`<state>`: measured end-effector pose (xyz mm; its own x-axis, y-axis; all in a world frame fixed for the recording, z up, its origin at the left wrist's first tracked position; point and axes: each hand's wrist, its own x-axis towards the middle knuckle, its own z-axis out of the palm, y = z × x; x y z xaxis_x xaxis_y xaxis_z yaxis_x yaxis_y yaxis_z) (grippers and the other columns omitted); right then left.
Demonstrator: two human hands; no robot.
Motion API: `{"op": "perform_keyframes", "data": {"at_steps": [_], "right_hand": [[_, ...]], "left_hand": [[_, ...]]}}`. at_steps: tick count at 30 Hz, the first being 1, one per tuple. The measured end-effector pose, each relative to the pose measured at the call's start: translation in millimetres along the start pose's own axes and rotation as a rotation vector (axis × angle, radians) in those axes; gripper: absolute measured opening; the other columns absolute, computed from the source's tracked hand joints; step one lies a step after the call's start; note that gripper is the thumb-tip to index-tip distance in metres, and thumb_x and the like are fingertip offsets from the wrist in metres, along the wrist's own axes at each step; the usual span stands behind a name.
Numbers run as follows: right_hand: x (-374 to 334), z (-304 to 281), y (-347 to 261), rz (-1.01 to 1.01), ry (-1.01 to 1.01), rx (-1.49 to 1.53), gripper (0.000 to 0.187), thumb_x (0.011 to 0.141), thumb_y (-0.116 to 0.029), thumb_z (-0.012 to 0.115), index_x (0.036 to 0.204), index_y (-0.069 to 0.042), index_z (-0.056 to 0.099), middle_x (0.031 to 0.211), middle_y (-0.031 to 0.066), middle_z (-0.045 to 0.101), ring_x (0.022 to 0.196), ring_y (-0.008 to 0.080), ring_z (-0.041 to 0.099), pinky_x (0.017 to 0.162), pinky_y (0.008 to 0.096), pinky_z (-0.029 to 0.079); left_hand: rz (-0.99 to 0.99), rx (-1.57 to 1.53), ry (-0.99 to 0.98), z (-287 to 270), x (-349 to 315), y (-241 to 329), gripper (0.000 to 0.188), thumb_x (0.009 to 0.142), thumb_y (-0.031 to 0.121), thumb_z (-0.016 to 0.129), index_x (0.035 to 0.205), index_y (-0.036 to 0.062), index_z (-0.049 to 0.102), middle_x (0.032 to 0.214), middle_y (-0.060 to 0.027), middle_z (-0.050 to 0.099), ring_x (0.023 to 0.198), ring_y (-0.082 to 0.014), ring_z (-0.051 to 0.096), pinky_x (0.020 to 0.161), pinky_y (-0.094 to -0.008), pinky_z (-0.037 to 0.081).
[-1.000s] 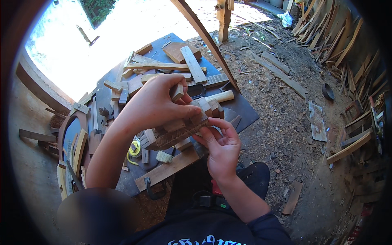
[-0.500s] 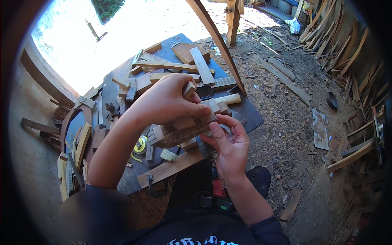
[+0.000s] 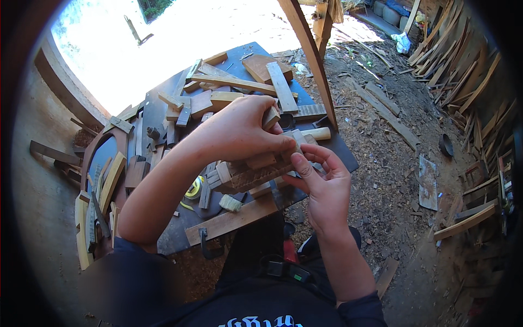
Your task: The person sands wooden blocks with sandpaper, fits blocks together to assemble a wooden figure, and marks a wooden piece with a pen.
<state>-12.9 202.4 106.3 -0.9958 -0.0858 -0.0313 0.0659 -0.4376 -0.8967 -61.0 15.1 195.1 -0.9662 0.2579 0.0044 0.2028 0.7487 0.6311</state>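
Over the near part of the workbench I hold a rough wooden assembly (image 3: 256,177) built of several small blocks joined on a darker brown piece. My left hand (image 3: 248,126) reaches across from above, closed round its top, with a light wood block (image 3: 271,117) showing between thumb and fingers. From the right, my right hand (image 3: 327,188) is closed on the assembly's right end, thumb and fingers pinching there beside the left thumb. Its far side is hidden by the left hand. Just beyond it lies a pale round wooden handle (image 3: 316,133).
The dark workbench (image 3: 169,248) carries wood offcuts (image 3: 234,83), a yellow tape measure (image 3: 194,188), a brush (image 3: 230,203) and a board (image 3: 234,220) with a clamp (image 3: 205,246) at its edge. A wooden post (image 3: 313,60) rises past the far right side. Wood strips (image 3: 452,65) lean against the right wall.
The whole view has shifted slightly, so bench and hands sit a little further right. Both hands keep their grip on the assembly, with little visible change.
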Motion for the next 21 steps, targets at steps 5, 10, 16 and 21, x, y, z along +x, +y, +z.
{"op": "perform_keyframes", "data": {"at_steps": [5, 10, 16, 21], "right_hand": [[3, 0, -4, -0.014, 0.001, -0.062, 0.026, 0.095, -0.008, 0.078, 0.117, 0.002, 0.070, 0.111, 0.0069, 0.067, 0.096, 0.0157, 0.072, 0.077, 0.0294, 0.066], [6, -1, -8, 0.006, -0.019, -0.063, 0.025, 0.095, -0.007, 0.078, 0.117, 0.001, 0.071, 0.109, 0.0065, 0.068, 0.093, 0.0143, 0.071, 0.077, 0.0296, 0.066], [9, 1, -7, 0.039, -0.013, -0.046, 0.025, 0.093, -0.007, 0.079, 0.116, 0.000, 0.072, 0.107, 0.0050, 0.066, 0.091, 0.0126, 0.070, 0.077, 0.0297, 0.066], [10, 1, -9, 0.035, -0.005, -0.066, 0.025, 0.093, -0.007, 0.079, 0.117, -0.003, 0.073, 0.104, 0.0032, 0.063, 0.090, 0.0119, 0.070, 0.077, 0.0296, 0.066]], "left_hand": [[-0.153, -0.016, -0.135, -8, -3, 11, 0.056, 0.097, 0.058, 0.067, 0.104, 0.0028, 0.064, 0.098, -0.0083, 0.070, 0.094, -0.0159, 0.068, 0.080, -0.0297, 0.054], [-0.158, -0.530, -0.145, -4, -9, -12, 0.054, 0.105, 0.058, 0.049, 0.113, 0.0065, 0.061, 0.121, -0.0115, 0.068, 0.113, -0.0199, 0.063, 0.095, -0.0349, 0.052], [-0.022, -0.720, -0.024, -1, -21, -27, 0.049, 0.105, 0.049, 0.041, 0.119, 0.0051, 0.059, 0.129, -0.0134, 0.063, 0.117, -0.0232, 0.063, 0.099, -0.0407, 0.051], [0.231, -0.616, 0.290, 4, -52, -43, 0.033, 0.101, 0.031, 0.038, 0.110, 0.0027, 0.052, 0.108, -0.0127, 0.055, 0.109, -0.0222, 0.060, 0.090, -0.0360, 0.048]]}}
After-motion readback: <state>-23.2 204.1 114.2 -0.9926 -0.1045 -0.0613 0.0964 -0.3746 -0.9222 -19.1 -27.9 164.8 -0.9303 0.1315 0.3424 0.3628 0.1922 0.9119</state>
